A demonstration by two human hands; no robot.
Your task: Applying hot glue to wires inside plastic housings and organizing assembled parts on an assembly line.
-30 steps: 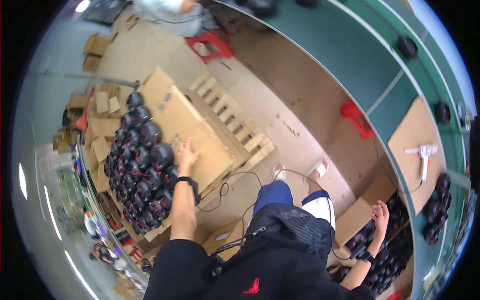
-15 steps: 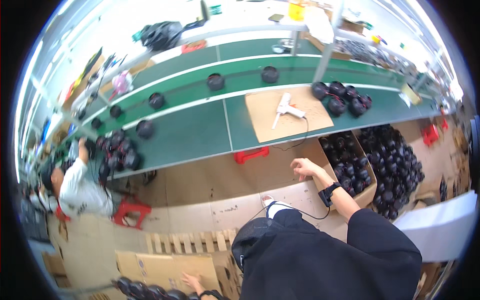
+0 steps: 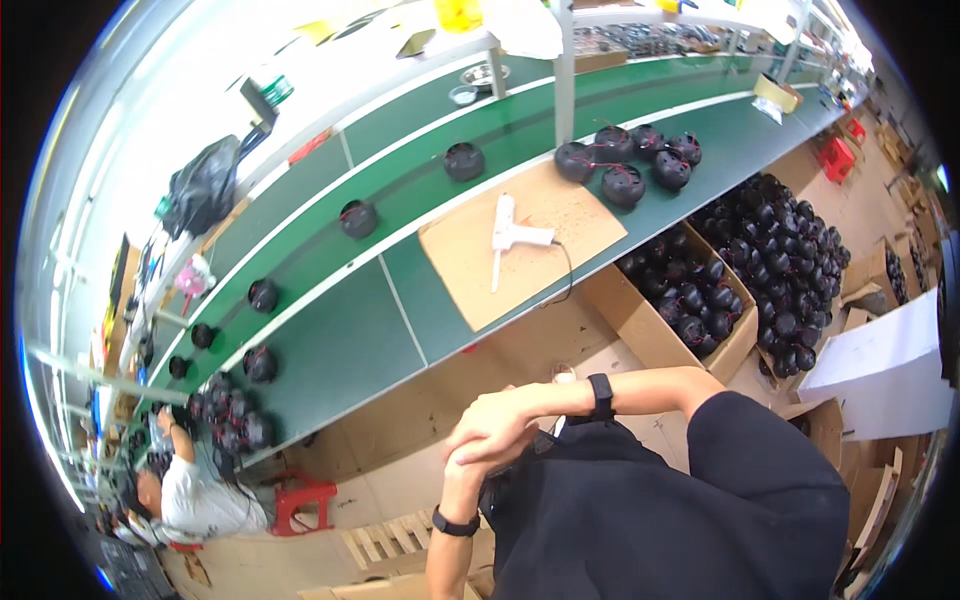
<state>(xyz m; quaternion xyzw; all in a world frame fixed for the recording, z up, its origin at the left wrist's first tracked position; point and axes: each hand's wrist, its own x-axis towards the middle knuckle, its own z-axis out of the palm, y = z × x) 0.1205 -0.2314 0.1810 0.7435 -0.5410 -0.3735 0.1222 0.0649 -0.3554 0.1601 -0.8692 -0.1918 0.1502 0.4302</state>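
My hands meet in front of my body, short of the workbench. My right hand [image 3: 503, 412] lies across my left hand [image 3: 482, 452] with its fingers folded over it; the left fingers are mostly hidden. No object shows between them. A dark band sits on each wrist. Beyond them, on the green bench, a white glue gun [image 3: 508, 236] lies on a cardboard sheet [image 3: 455, 262], its cord hanging over the edge. Several round black housings with red wires [image 3: 623, 184] are grouped to the right of the sheet.
A green conveyor belt [image 3: 310, 250] carries spaced black housings behind the bench. An open carton [image 3: 645, 318] of housings stands on the floor at right, beside a large pile [image 3: 790, 270]. At left a co-worker [image 3: 205, 497] sits near a red stool [image 3: 303, 500].
My right hand has moved left from beside the carton, and my left hand has come up from the cardboard below; they now touch. The view has turned right.
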